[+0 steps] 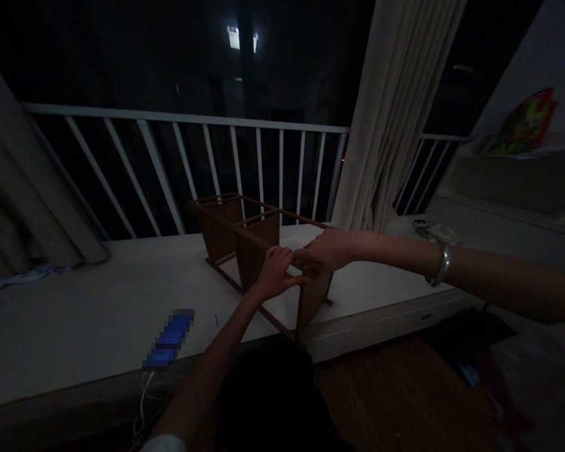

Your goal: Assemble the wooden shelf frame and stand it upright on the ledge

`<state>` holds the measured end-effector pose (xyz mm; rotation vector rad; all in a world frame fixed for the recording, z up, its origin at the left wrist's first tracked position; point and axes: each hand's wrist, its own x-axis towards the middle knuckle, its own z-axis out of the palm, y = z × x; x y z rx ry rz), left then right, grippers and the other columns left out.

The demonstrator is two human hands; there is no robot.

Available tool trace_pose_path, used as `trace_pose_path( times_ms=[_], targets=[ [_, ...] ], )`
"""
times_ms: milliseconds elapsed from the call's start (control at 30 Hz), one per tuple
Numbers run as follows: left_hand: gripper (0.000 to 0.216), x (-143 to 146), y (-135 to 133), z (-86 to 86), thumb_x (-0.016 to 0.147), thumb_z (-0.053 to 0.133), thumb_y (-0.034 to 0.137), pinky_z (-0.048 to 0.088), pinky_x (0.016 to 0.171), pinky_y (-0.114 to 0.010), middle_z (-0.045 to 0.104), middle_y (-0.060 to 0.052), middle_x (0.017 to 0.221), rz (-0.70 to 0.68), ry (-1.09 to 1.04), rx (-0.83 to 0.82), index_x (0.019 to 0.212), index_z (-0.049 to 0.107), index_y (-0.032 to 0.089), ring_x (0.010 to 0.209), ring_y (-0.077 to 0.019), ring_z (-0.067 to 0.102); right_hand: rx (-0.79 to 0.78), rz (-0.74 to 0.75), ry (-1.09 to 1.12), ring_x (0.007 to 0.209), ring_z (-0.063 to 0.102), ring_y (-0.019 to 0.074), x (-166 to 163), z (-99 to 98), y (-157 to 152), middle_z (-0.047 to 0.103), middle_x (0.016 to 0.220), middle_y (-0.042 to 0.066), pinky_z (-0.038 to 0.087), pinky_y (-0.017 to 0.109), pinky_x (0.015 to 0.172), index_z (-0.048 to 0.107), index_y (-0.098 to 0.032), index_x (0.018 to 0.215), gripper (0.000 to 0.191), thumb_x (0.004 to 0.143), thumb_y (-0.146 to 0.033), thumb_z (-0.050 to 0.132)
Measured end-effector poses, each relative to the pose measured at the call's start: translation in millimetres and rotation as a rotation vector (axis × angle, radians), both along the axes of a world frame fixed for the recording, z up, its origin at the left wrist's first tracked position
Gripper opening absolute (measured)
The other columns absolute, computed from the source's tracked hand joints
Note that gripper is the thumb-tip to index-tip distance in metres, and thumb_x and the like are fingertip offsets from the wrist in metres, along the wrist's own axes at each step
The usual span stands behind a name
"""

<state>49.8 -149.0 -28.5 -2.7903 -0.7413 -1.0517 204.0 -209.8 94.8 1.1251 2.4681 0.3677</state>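
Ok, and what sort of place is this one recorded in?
Probably a room at home at night, by a window or balcony. A white railing backs a pale ledge, a curtain hangs beside it, and both hands, left hand and right hand, rest on a small wooden rack.

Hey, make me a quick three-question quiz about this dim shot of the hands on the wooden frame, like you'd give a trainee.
1. True or false: both hands rest on the wooden rack at its near end.
2. Which wrist carries the bracelet? A) the left one B) the right one C) neither
3. Fill in: the rack stands on a pale ledge in front of a white ____.

Key
1. True: the left hand and right hand meet at the panel nearest the camera. It is too dark to tell what the grip of either closes on.
2. B.
3. Railing.
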Motion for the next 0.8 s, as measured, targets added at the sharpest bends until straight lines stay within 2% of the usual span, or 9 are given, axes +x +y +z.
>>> trace_pose_path(
  times_ms=[167, 300, 433, 500, 567, 700, 800],
  targets=[
    [0.034, 0, 0, 0.6, 0.071, 0.051, 0.050, 0.025, 0.090, -0.038, 0.051, -0.003, 0.086, -0.005, -0.009, -0.013, 0.083, 0.048, 0.019, 0.090, -0.0188, 0.043, 0.030, -0.020, -0.042, 0.076, 0.060, 0.0230, -6, -9.2, 1, 0.064, 0.084, 0.013, 0.037, 0.031, 0.063, 0.056, -0.016, 0.096, 0.038, 0.082, -0.042, 0.033],
    [0.035, 0, 1, -0.3, 0.071, 0.051, 0.050, 0.025, 0.091, -0.038, 0.051, -0.004, 0.088, 0.002, -0.006, -0.009, 0.085, 0.049, 0.019, 0.091, -0.0195, 0.043, 0.049, -0.108, 0.002, 0.077, 0.059, 0.0233, -7, 0.3, 7, 0.063, 0.083, 0.014, 0.036, 0.031, 0.063, 0.058, -0.014, 0.092, 0.050, 0.084, -0.049, 0.023],
    [0.039, 1, 4, -3.0, 0.070, 0.052, 0.051, 0.024, 0.093, -0.039, 0.052, -0.006, 0.094, 0.001, -0.013, 0.024, 0.092, 0.049, 0.018, 0.095, -0.0209, 0.043, -0.149, -0.076, 0.080, 0.072, 0.058, 0.0180, 1, 14.5, 7, 0.063, 0.086, 0.008, 0.034, 0.026, 0.058, 0.051, -0.019, 0.103, 0.035, 0.082, -0.042, 0.036],
    [0.039, 1, 4, -4.2, 0.070, 0.052, 0.051, 0.025, 0.092, -0.039, 0.052, -0.006, 0.093, 0.005, -0.014, 0.030, 0.089, 0.049, 0.018, 0.095, -0.0212, 0.043, -0.239, -0.044, 0.110, 0.072, 0.057, 0.0153, 4, 14.5, 6, 0.063, 0.088, 0.005, 0.032, 0.024, 0.057, 0.050, -0.021, 0.102, 0.028, 0.079, -0.033, 0.042],
    [0.038, 1, 4, -4.7, 0.070, 0.052, 0.052, 0.025, 0.092, -0.039, 0.052, -0.006, 0.092, 0.012, -0.013, 0.032, 0.087, 0.050, 0.018, 0.095, -0.0213, 0.043, -0.261, -0.030, 0.121, 0.072, 0.056, 0.0142, 5, 10.4, 4, 0.062, 0.088, 0.004, 0.031, 0.023, 0.057, 0.051, -0.021, 0.099, 0.024, 0.076, -0.027, 0.046],
    [0.039, 1, 3, -2.5, 0.070, 0.051, 0.052, 0.026, 0.092, -0.039, 0.051, -0.005, 0.090, 0.010, -0.004, 0.025, 0.087, 0.050, 0.017, 0.093, -0.0205, 0.043, -0.130, -0.024, 0.076, 0.072, 0.056, 0.0164, 0, 0.7, 3, 0.062, 0.088, 0.007, 0.031, 0.025, 0.058, 0.052, -0.019, 0.098, 0.025, 0.077, -0.030, 0.046],
    [0.039, 1, 1, 0.2, 0.071, 0.050, 0.052, 0.026, 0.091, -0.038, 0.051, -0.004, 0.088, 0.005, -0.005, 0.002, 0.089, 0.050, 0.018, 0.092, -0.0198, 0.043, -0.019, -0.033, 0.025, 0.074, 0.057, 0.0201, -2, -1.4, 2, 0.063, 0.084, 0.010, 0.032, 0.028, 0.059, 0.054, -0.017, 0.096, 0.034, 0.083, -0.040, 0.034]
  ],
)
